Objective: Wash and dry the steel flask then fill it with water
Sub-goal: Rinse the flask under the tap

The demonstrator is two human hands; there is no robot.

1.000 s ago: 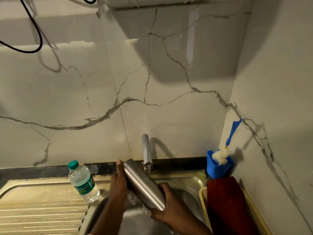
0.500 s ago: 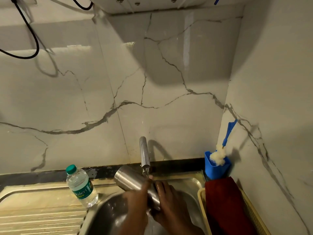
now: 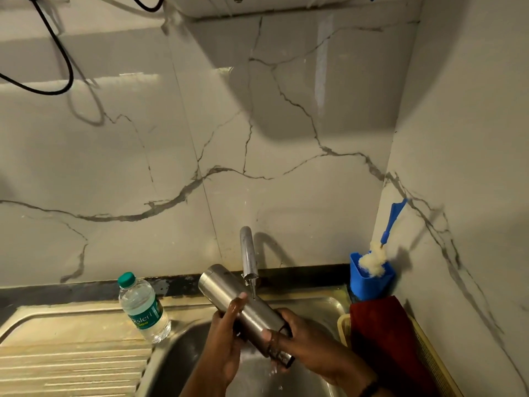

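**Operator:** Head view, nearest first: report hand pose and grip state.

**Inspector:** Both forearms enter from the bottom edge over the steel sink (image 3: pixel 183 365). The right hand (image 3: pixel 310 342) is wrapped around the lower end of the steel flask (image 3: pixel 246 308), fingers curled over its body and thumb across the front. The left hand (image 3: pixel 226 336) lies against the flask at mid-body, fingers bent round its left side with one fingertip raised onto the top surface. Neither hand has slack fingers; both have hold of the flask.

**Operator:** Flask position?

**Inspector:** Held clear above the sink basin, tilted, closed base pointing up-left, mouth end low and toward the right hand. The thin stream from the tap (image 3: pixel 248 259) lands on the flask's upper side.

**Operator:** Step in hand?

**Inspector:** Judged as the wash step: outer surface being rubbed under running water. Whether the interior is done cannot be told. Drying and filling are not yet done.

**Operator:** Next move requirements?

**Inspector:** Probably rotate the flask so the stream reaches the unrinsed side, then turn the mouth down to drain. Wet steel is slippery; one hand should keep a full wrap.

**Operator:** Farther items?

**Inspector:** A plastic water bottle (image 3: pixel 143 308) stands on the drainboard, left. A red cloth (image 3: pixel 380 336) drapes over a yellow basket (image 3: pixel 343 325), right; behind it, a bottle brush (image 3: pixel 375 259) in a blue holder (image 3: pixel 372 282).
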